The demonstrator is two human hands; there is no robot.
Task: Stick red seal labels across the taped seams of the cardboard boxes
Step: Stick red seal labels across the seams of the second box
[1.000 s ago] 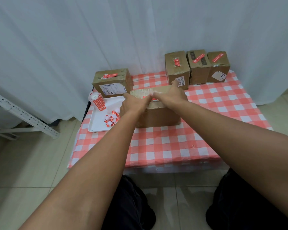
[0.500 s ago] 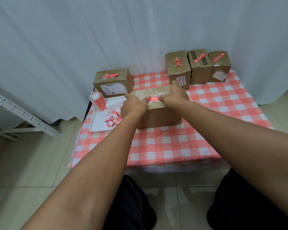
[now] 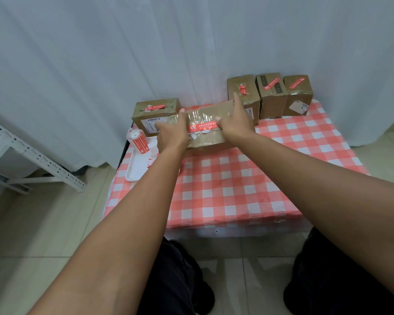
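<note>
Beneath my hands the checkered tabletop (image 3: pixel 225 189) spreads; between them I hold the cardboard box (image 3: pixel 205 123), left hand (image 3: pixel 172 133) and right hand (image 3: pixel 234 122) curled round its ends, the red seal label (image 3: pixel 203 127) lying between my thumbs

head-worn view, angled down, table (image 3: pixel 237 192) near

Both my arms are stretched out far ahead, left hand (image 3: pixel 171 133) and right hand (image 3: pixel 236 120) gripping opposite ends of the box (image 3: pixel 205 123), fingers wrapped over the edges.
</note>
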